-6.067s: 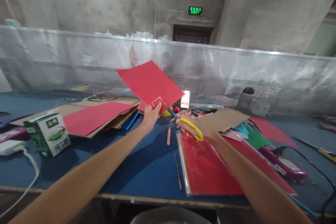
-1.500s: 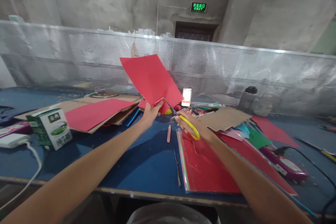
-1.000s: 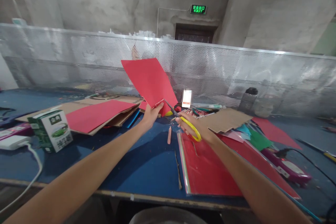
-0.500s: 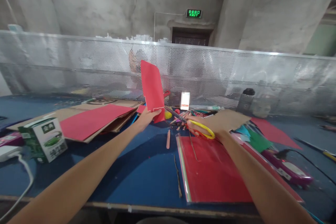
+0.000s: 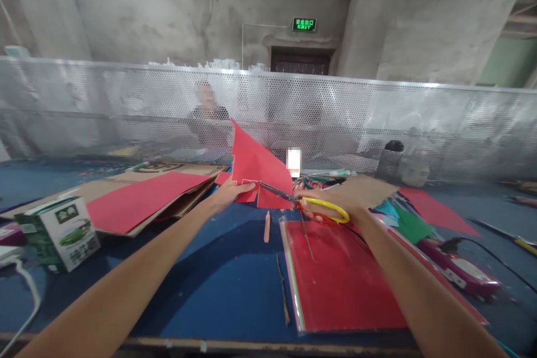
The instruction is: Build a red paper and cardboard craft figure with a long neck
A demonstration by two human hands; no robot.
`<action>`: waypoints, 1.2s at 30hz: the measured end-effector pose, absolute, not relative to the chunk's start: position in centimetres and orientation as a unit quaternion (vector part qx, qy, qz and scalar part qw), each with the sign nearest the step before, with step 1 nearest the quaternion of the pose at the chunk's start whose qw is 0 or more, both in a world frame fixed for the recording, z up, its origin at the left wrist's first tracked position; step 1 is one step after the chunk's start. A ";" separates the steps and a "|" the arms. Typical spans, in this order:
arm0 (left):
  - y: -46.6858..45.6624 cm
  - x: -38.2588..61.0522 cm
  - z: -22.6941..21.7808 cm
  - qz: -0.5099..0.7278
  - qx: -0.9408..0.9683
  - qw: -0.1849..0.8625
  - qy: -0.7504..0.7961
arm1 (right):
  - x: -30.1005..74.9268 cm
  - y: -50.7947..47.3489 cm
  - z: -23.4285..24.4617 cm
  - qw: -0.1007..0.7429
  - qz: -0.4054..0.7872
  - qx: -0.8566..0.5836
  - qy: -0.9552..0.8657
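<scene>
My left hand [image 5: 230, 193] pinches a sheet of red paper [image 5: 258, 159] by its lower left corner, thumb on top. The sheet stands tilted above the table, with a cut line near its lower edge. My right hand [image 5: 316, 204] grips scissors [image 5: 331, 211] with yellow and orange-red handles. Their blades point left and meet the paper close to my left thumb. Below the paper lies a pink stick-like piece [image 5: 267, 227], perhaps a crayon or marker. Under my right hand rests a plastic-wrapped pack of red paper [image 5: 339, 279].
A green and white carton [image 5: 67, 232] stands at left beside red paper on cardboard [image 5: 138, 201]. Twigs [image 5: 282, 291] lie near the pack. At right are a purple device [image 5: 461, 268], coloured paper scraps [image 5: 411, 224] and a bottle [image 5: 391, 159]. A perforated metal screen [image 5: 348, 117] runs behind; a person sits beyond it.
The red sheet has turned from upright and narrow to a wider, lower slant toward the right. The scissor blades now reach the paper at its cut. My left hand has shifted slightly left and down.
</scene>
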State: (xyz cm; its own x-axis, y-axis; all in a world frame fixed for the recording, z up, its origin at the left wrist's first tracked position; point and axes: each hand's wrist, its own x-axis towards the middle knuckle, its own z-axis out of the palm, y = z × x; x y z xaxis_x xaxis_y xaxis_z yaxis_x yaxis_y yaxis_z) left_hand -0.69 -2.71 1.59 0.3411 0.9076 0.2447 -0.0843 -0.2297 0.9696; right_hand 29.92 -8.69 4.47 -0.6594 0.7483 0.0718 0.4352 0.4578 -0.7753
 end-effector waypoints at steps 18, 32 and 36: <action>-2.3 -1.9 1.8 0.383 0.756 0.425 0.318 | 29.5 -10.0 5.9 0.169 0.341 -0.374 -0.846; -2.9 -1.8 2.5 0.356 0.786 0.397 0.313 | 29.4 -9.3 5.2 0.158 0.342 -0.368 -0.850; -3.2 -1.6 2.8 0.349 0.785 0.403 0.314 | 29.0 -9.6 5.5 0.152 0.365 -0.405 -0.825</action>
